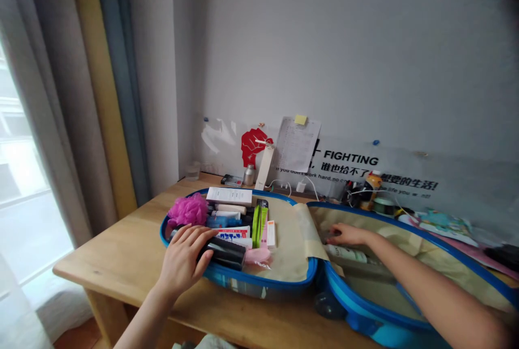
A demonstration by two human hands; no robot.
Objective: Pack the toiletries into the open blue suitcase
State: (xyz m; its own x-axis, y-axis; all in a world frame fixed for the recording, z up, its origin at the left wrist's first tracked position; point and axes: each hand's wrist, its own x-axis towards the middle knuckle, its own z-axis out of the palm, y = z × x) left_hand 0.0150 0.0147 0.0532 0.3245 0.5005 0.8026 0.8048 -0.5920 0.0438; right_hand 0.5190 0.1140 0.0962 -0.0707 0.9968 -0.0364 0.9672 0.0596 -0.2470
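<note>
An open blue suitcase (pixel 267 282) lies on a wooden desk (pixel 121 251). Its left half holds toiletries: a pink bath puff (pixel 188 210), a white box (pixel 229 196), tubes and a black bottle (pixel 225 252). My left hand (pixel 184 259) rests on the black bottle at the near left corner, fingers curled over it. My right hand (pixel 346 235) reaches into the suitcase's right half, fingers flat on the beige lining beside a pale tube (pixel 348 254).
Curtains (pixel 81 94) and a window hang at the left. Against the back wall stand a paper sheet (pixel 295 144), a small silver bottle (pixel 248 175), charger cables, an orange-capped bottle (pixel 371 185) and clutter at the right. The desk's front edge runs near me.
</note>
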